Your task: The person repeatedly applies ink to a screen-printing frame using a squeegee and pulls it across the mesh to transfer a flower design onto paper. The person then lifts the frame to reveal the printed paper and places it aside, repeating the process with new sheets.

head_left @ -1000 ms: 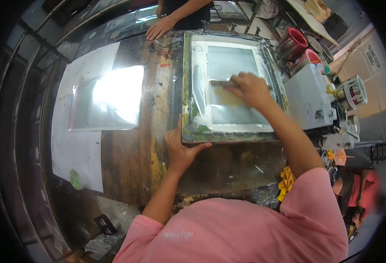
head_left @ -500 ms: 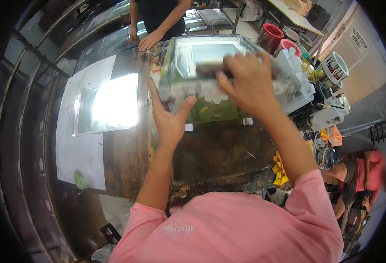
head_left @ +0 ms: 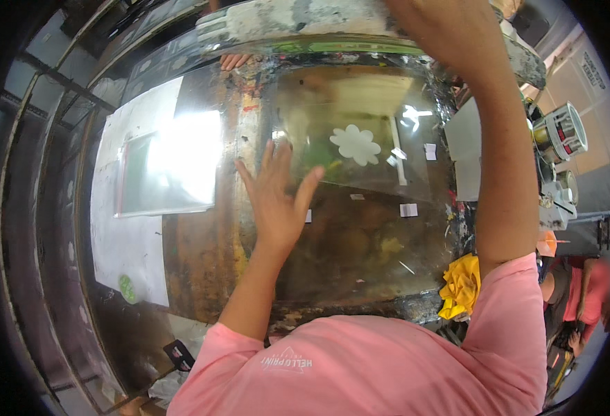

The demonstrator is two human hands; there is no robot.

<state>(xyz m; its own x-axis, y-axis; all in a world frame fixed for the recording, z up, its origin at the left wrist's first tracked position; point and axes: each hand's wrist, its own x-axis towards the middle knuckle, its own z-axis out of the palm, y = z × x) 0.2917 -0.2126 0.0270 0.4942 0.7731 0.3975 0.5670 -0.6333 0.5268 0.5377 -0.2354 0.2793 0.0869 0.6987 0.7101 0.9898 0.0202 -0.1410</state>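
My left hand (head_left: 279, 197) is open, fingers spread, at the left edge of a clear plastic sheet (head_left: 319, 125) on the dark table. A white flower-shaped print (head_left: 355, 145) shows on the sheet. Beyond it a screen-printing frame (head_left: 291, 22) is tilted up, its worn, whitish side facing me. My right hand (head_left: 450, 35) reaches to the frame's right part at the top of the picture. Its fingers are hidden, so its grip does not show. Small white tabs (head_left: 408, 210) lie around the sheet.
Left of me, a stack of shiny clear sheets (head_left: 170, 166) lies on white paper (head_left: 135, 256). Another person's hand (head_left: 234, 61) rests at the table's far side. Paint cans (head_left: 560, 132) stand at the right, with a crumpled yellow cloth (head_left: 461, 286) on the near right edge.
The frame has swung up and away, baring the flower print. My right hand has moved up and right with it. My left hand has left the frame's side and is now spread over the sheet.
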